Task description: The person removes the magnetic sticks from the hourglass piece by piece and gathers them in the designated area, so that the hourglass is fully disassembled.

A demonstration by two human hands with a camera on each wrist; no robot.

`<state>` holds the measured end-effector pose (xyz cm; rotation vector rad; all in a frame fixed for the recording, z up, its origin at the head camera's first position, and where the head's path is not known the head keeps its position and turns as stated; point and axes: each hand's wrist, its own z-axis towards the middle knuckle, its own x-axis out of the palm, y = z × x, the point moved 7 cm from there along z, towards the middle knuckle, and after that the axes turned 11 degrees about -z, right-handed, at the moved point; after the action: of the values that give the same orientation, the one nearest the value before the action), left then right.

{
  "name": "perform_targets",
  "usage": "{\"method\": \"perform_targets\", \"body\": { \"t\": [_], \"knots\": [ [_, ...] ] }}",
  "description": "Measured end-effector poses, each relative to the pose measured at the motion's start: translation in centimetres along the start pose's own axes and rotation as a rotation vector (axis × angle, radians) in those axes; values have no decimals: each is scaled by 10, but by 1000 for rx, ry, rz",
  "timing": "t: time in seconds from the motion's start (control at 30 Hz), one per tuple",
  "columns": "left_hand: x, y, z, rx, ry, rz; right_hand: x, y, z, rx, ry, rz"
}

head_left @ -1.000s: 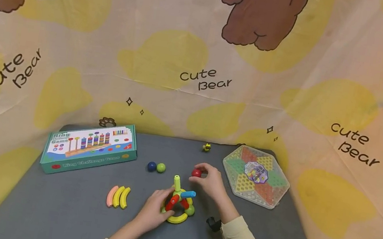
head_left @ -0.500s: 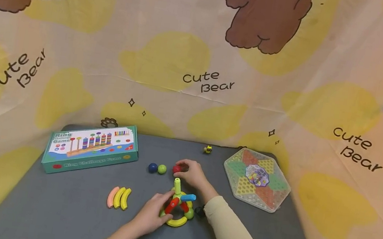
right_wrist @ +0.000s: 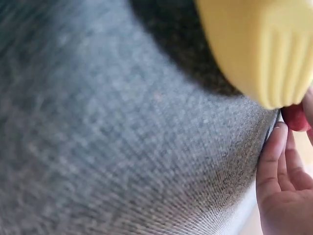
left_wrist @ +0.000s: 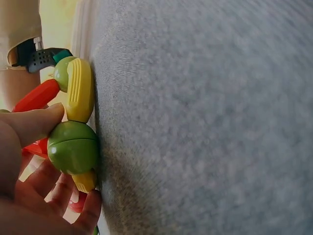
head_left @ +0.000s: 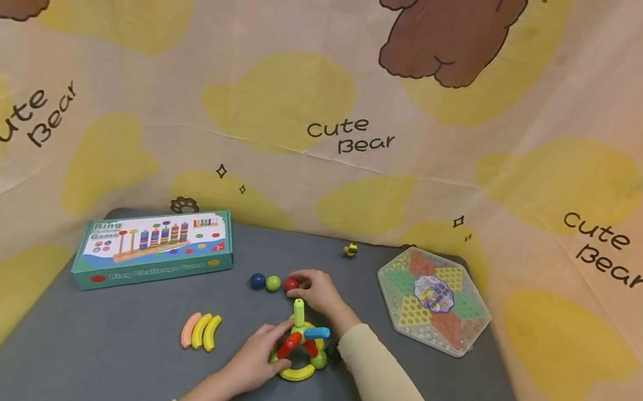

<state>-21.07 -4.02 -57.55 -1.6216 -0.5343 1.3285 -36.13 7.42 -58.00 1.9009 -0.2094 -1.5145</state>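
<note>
In the head view my left hand (head_left: 256, 359) grips the left side of a toy frame (head_left: 290, 343) built from balls, straight rods and curved yellow pieces. The left wrist view shows its thumb and fingers around a green ball (left_wrist: 73, 148) of that frame. A light green rod (head_left: 298, 311) stands up from the top, and a blue rod (head_left: 317, 333) points right. Behind the frame, my right hand (head_left: 320, 296) pinches a red ball (head_left: 290, 284) at the table. A lime green ball (head_left: 273, 283) and a dark blue ball (head_left: 257, 280) sit in line to its left.
One pink curved piece (head_left: 189, 331) and two yellow curved pieces (head_left: 205, 332) lie left of the frame. A green game box (head_left: 157, 249) stands at the back left, a hexagonal game board (head_left: 433, 300) at the right. A small yellow-black toy (head_left: 351, 250) is near the back edge.
My right hand has moved left with the red ball, from right of the frame to beside the lime green ball. The left hand has kept its grip on the toy frame.
</note>
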Motion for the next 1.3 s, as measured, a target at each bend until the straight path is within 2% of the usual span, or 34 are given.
{"method": "perform_targets", "body": {
  "t": [0.2,0.47,0.6,0.73,0.93,1.03,1.2,1.3],
  "knots": [
    [0,0,1,6,1,-22,-10,-4,-2,18,-6,120],
    [-4,-4,1,3,1,-13,-32,-2,-20,11,-57,115],
    [-6,-1,1,-14,-70,14,-39,5,-42,1,-95,118],
    [-7,4,0,-71,-132,34,-40,15,-70,-25,-106,147],
    [-5,14,-4,-183,-126,-14,-45,22,-109,-86,-120,274],
    [-4,17,-5,-218,-110,-21,-47,20,-129,-78,-139,328],
    [-4,19,-5,-203,-83,-30,-40,14,-154,-26,-120,447],
    [-6,20,-5,-196,-87,-36,-32,17,-161,-23,-95,530]
  ]
}}
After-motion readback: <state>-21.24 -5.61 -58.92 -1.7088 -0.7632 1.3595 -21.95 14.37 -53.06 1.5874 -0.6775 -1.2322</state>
